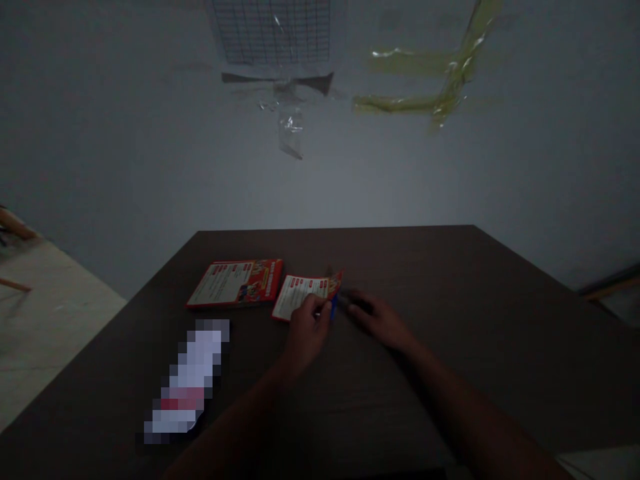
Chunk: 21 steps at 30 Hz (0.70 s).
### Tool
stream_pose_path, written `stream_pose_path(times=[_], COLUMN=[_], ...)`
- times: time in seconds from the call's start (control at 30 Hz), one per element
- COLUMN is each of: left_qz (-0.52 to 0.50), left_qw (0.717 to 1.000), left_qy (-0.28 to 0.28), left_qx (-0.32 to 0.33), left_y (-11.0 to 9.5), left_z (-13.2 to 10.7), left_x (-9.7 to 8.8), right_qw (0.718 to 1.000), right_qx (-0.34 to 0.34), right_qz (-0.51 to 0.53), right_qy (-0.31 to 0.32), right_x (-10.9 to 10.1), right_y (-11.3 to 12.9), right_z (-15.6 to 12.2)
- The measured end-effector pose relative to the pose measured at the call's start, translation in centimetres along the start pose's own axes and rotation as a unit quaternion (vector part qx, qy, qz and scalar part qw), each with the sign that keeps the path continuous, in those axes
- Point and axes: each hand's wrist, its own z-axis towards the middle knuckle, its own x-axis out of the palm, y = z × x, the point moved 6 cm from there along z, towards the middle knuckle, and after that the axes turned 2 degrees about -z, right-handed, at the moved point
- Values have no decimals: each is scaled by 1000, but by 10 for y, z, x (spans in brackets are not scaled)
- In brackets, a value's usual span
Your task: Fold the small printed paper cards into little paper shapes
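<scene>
Head view shows a person's left hand (307, 327) pinching, thumb to finger, a printed card (295, 293) ahead of its fingertips, best gripped lightly against creasing, the right hand's (383, 320) loosely curled fingers nearby, any hold unclear.

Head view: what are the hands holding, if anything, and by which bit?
The left grip pinches the smaller red-and-white card near its right end, on the near side. Whether the right grip holds anything is too blurred to tell.

Gridded sheet (275, 33) on grey wall (320, 187); yellowish tape (455, 80) farther right; pixelated object (187, 380) on dark tabletop (500, 320).
</scene>
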Motion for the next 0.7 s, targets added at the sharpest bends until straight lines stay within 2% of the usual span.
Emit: stream_pose_path(times=[0.1,0.13,0.2,0.27,0.37,0.57,0.7], left_qz=[-111,-134,-173,-205,-248,-317,-396], left_qw=[994,991,984,978,967,943,908], left_qy=[6,0,-3,-1,5,21,47], left_qx=[-24,-29,-38,-45,-59,-103,-127], left_y=[5,6,6,5,4,9,11], left_z=[-4,-5,-7,-7,-9,-15,-16], left_x=[12,14,18,21,25,33,40], right_qw=[981,963,911,868,835,803,777], right_qx=[77,105,158,186,200,208,238], right_qz=[175,243,378,459,512,558,582], right_qy=[-35,-45,-49,-40,-20,14,28], right_x=[6,8,14,18,19,25,29], right_y=[-10,-13,-15,-12,-6,-7,-10], right_z=[3,3,2,0,-3,-2,-3])
